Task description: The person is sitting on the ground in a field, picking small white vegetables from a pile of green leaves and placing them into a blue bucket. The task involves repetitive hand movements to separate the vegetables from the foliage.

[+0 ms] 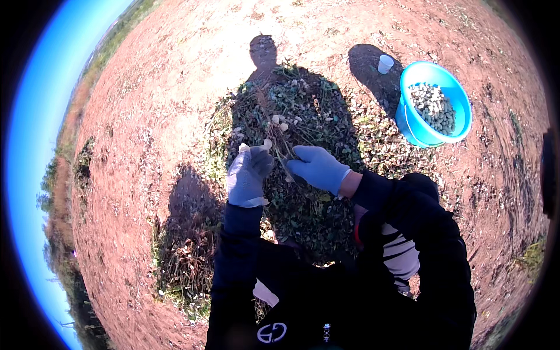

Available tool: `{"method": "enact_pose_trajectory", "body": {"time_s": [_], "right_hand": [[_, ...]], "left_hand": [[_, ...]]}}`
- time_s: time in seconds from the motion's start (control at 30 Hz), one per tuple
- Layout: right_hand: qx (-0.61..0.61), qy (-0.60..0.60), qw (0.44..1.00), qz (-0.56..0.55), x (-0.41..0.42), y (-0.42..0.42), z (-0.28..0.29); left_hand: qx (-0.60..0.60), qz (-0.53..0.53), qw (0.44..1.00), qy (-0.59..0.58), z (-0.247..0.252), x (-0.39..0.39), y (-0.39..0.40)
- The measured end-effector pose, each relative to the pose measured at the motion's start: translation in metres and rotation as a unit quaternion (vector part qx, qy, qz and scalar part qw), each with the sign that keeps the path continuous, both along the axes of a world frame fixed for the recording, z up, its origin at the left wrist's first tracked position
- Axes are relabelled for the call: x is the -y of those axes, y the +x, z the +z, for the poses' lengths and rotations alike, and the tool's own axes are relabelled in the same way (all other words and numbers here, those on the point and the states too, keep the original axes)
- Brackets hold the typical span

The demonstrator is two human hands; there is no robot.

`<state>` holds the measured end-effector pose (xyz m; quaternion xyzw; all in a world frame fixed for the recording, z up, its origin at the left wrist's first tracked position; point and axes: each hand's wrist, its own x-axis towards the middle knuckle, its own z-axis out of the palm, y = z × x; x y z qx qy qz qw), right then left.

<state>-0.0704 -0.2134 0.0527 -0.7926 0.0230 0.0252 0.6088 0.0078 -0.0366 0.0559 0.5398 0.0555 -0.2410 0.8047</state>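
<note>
Both hands wear light grey gloves. My right hand (318, 168) grips a bundle of peanut plant stems (282, 151) above a heap of pulled peanut plants (306, 214). Close on its left, my left hand (250, 175) has its fingers closed around peanut pods (267, 143), one pale pod showing at the thumb and another at the fingertips. More pods (280, 122) hang on the roots just beyond the hands. The palm side of the right hand is hidden.
A blue bucket (407, 124) part filled with peanuts (432, 107) stands at the upper right. Beside it, a white cup (385, 64) sits in the bucket's shadow. Another pile of dried plants (188, 262) lies at the lower left. Reddish soil with leaf litter surrounds the heap.
</note>
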Motion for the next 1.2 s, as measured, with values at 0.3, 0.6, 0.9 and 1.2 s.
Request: {"method": "enact_pose_trajectory", "body": {"time_s": [0.3, 0.6, 0.9, 1.2], "right_hand": [[-0.004, -0.224, 0.975, -0.010, -0.004, -0.003, 0.008], [0.043, -0.341, 0.919, 0.194, 0.001, -0.014, 0.027], [0.082, 0.099, 0.991, 0.024, 0.040, -0.003, 0.058], [0.070, 0.214, 0.967, 0.116, 0.016, -0.007, 0.063]], "left_hand": [[0.264, -0.030, 0.897, 0.352, 0.022, 0.025, -0.021], [0.241, -0.121, 0.948, 0.169, 0.013, 0.017, -0.015], [0.076, -0.235, 0.960, -0.129, 0.033, 0.003, -0.038], [-0.045, -0.252, 0.921, -0.293, 0.017, -0.002, -0.040]]}}
